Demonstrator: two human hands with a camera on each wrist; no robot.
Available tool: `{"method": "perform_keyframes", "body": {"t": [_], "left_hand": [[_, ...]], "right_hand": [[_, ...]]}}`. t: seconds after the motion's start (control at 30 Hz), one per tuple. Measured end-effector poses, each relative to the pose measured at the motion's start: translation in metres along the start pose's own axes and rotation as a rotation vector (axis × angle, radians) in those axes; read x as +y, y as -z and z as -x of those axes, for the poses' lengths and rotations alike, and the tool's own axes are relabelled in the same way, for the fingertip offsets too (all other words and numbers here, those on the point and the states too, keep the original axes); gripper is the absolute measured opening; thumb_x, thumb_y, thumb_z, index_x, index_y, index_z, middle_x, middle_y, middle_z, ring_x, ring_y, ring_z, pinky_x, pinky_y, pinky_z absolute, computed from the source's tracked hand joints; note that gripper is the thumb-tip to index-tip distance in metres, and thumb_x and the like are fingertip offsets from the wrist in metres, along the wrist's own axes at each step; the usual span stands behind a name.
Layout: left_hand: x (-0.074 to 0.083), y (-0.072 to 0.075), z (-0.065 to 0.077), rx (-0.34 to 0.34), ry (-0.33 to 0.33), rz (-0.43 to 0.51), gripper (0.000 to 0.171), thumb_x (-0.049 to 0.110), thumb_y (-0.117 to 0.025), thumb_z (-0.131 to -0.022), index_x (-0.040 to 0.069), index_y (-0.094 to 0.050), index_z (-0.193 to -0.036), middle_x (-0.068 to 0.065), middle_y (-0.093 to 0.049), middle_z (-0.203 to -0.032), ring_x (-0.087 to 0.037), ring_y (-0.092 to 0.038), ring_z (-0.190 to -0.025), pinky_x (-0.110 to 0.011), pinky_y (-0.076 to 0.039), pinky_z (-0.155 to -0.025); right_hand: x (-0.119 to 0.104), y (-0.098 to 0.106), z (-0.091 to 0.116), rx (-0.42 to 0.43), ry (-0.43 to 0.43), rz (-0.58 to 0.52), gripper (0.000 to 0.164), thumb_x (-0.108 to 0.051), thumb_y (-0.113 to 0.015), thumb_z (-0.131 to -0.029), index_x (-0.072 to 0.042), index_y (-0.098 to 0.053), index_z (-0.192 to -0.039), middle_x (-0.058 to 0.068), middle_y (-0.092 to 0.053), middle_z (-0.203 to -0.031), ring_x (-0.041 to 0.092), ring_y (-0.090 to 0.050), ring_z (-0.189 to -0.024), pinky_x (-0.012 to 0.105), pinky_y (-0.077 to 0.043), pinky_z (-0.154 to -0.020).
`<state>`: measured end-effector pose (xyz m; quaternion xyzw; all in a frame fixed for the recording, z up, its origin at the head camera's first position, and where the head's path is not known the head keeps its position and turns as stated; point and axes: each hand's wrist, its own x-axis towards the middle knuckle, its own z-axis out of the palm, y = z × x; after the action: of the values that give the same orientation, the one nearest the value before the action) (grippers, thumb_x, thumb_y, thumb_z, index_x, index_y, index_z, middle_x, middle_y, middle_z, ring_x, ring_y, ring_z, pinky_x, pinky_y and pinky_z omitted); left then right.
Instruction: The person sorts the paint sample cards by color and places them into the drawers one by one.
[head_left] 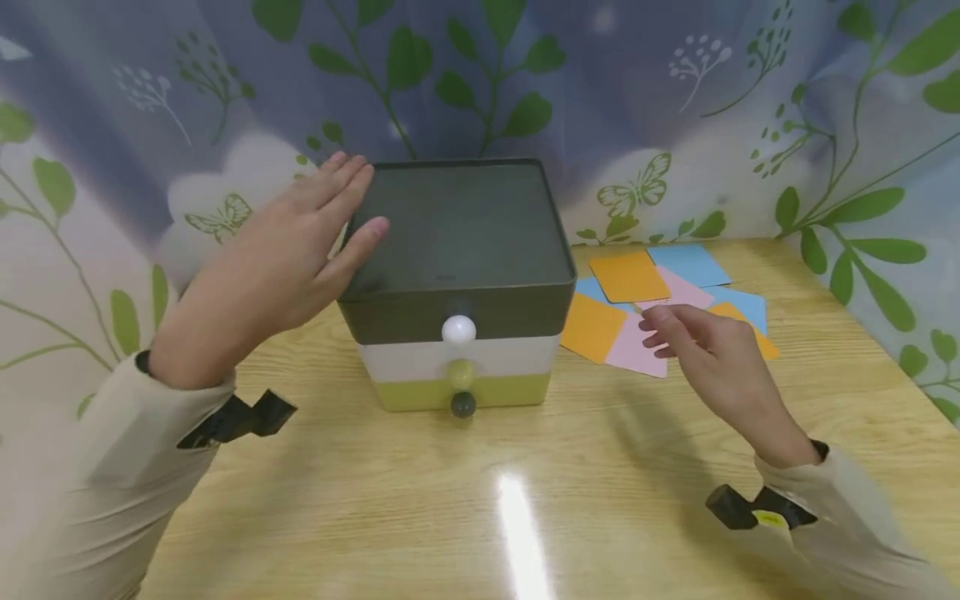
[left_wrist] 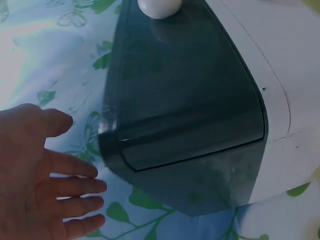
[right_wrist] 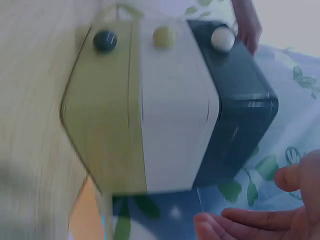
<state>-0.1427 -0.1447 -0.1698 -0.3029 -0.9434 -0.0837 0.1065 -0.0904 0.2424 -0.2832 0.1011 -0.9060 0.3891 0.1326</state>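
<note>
A small three-tier drawer box (head_left: 457, 225) stands on the table, with a dark green top tier, a white middle and a yellow-green bottom. Its fronts bear a white knob (head_left: 458, 331), a yellow-green knob (head_left: 461, 372) and a dark knob (head_left: 462, 405). My left hand (head_left: 281, 250) is at the box's upper left edge, fingers extended and thumb apart. In the left wrist view, the fingers (left_wrist: 80, 186) spread beside the dark tier. My right hand (head_left: 720, 358) hovers by the colored cards (head_left: 630, 277), fingers loosely bent; in the right wrist view its thumb and fingers hold nothing.
Several orange, pink and blue square cards lie overlapping to the right of the box. A curtain (head_left: 480, 83) with leaf and butterfly prints hangs behind. The wooden table (head_left: 390, 500) extends in front, with a bright light reflection on it.
</note>
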Motion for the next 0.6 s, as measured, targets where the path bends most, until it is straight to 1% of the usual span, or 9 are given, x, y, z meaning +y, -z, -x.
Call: {"method": "perform_keyframes", "body": {"t": [0.03,0.1,0.13,0.27,0.3,0.37,0.47,0.57,0.6], "left_hand": [[0.0,0.0,-0.004,-0.024,-0.018,-0.008,0.064,0.042,-0.027,-0.106,0.0,-0.017,-0.153,-0.017,-0.013,-0.159,-0.029,-0.007,-0.147,-0.047,-0.011,-0.118],[0.0,-0.001,-0.011,-0.061,-0.043,-0.008,0.064,0.042,-0.026,-0.106,0.0,-0.017,-0.153,-0.017,-0.014,-0.159,-0.029,-0.008,-0.147,-0.047,-0.012,-0.118],[0.0,-0.002,-0.014,-0.078,-0.053,0.001,0.064,0.043,-0.026,-0.106,0.0,-0.017,-0.153,-0.017,-0.014,-0.159,-0.029,-0.008,-0.147,-0.046,-0.012,-0.118],[-0.003,-0.007,-0.025,-0.198,-0.078,0.063,0.065,0.046,-0.025,-0.105,0.003,-0.016,-0.154,-0.014,-0.011,-0.16,-0.026,-0.005,-0.148,-0.047,-0.011,-0.118],[-0.004,-0.009,-0.027,-0.228,-0.086,0.081,0.066,0.046,-0.025,-0.105,0.004,-0.015,-0.154,-0.013,-0.011,-0.16,-0.025,-0.005,-0.148,-0.047,-0.011,-0.118],[-0.006,-0.013,-0.032,-0.285,-0.099,0.113,0.066,0.047,-0.025,-0.105,0.006,-0.014,-0.155,-0.011,-0.01,-0.16,-0.023,-0.004,-0.148,-0.047,-0.011,-0.118],[-0.009,-0.019,-0.037,-0.346,-0.083,0.158,0.065,0.05,-0.021,-0.104,0.011,-0.012,-0.156,-0.006,-0.008,-0.161,-0.02,-0.002,-0.148,-0.048,-0.01,-0.118],[-0.013,-0.024,-0.043,-0.382,-0.056,0.185,0.065,0.052,-0.016,-0.104,0.015,-0.01,-0.156,-0.001,-0.006,-0.161,-0.017,0.001,-0.148,-0.047,-0.007,-0.118],[-0.013,-0.025,-0.045,-0.385,-0.056,0.189,0.065,0.052,-0.016,-0.104,0.015,-0.01,-0.156,-0.001,-0.006,-0.161,-0.017,0.001,-0.148,-0.047,-0.007,-0.118]], "right_hand": [[-0.003,-0.002,0.0,-0.029,-0.003,-0.05,0.036,-0.028,-0.046,-0.104,0.0,-0.069,-0.11,0.013,-0.071,-0.096,0.004,-0.067,-0.076,0.019,-0.053,-0.066],[-0.007,-0.006,-0.001,-0.12,-0.021,-0.215,0.039,-0.026,-0.045,-0.104,0.005,-0.067,-0.109,0.014,-0.071,-0.097,0.012,-0.069,-0.078,0.024,-0.056,-0.071],[-0.008,-0.008,-0.001,-0.181,-0.041,-0.323,0.039,-0.026,-0.045,-0.104,0.007,-0.066,-0.109,0.014,-0.07,-0.098,0.016,-0.069,-0.08,0.027,-0.057,-0.073],[-0.011,-0.022,-0.006,-0.473,-0.153,-0.863,0.04,-0.022,-0.038,-0.107,0.008,-0.064,-0.112,0.016,-0.07,-0.107,0.026,-0.069,-0.093,0.037,-0.055,-0.083],[-0.012,-0.027,-0.006,-0.536,-0.191,-0.975,0.04,-0.021,-0.037,-0.107,0.007,-0.064,-0.113,0.016,-0.069,-0.109,0.028,-0.069,-0.096,0.038,-0.054,-0.086],[-0.016,-0.04,-0.006,-0.644,-0.259,-1.153,0.04,-0.018,-0.034,-0.107,0.006,-0.063,-0.117,0.018,-0.067,-0.115,0.029,-0.066,-0.104,0.04,-0.051,-0.093],[-0.03,-0.059,-0.006,-0.747,-0.341,-1.311,0.046,-0.022,-0.031,-0.108,0.013,-0.049,-0.131,0.025,-0.057,-0.129,0.035,-0.058,-0.118,0.042,-0.043,-0.102],[-0.047,-0.076,-0.008,-0.835,-0.403,-1.446,0.058,-0.029,-0.03,-0.108,0.018,-0.026,-0.143,0.033,-0.039,-0.143,0.039,-0.047,-0.129,0.043,-0.034,-0.11],[-0.053,-0.08,-0.009,-0.854,-0.418,-1.486,0.062,-0.03,-0.029,-0.108,0.018,-0.02,-0.145,0.035,-0.032,-0.146,0.04,-0.043,-0.132,0.043,-0.032,-0.111]]}}
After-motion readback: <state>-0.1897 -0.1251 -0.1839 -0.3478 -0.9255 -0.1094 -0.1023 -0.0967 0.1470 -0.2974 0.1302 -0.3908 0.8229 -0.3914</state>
